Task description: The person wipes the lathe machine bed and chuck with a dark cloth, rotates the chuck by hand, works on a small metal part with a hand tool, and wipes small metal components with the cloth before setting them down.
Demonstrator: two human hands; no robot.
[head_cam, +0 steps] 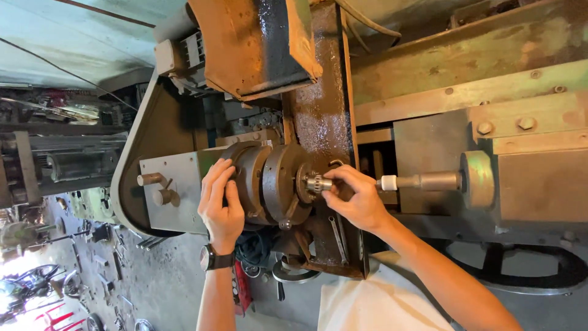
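The old green lathe (465,92) fills the view, turned sideways. Its round grey chuck (269,184) sits at the centre, the left hand (220,205) clenched over its rim. The right hand (358,199) has its fingers (343,175) pinching the small toothed metal part (315,182) at the chuck's face. A steady brace and square seating look key.

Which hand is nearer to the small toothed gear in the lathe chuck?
Right. The right hand touches the gear with its fingers; the left hand rests farther away, on the chuck body.
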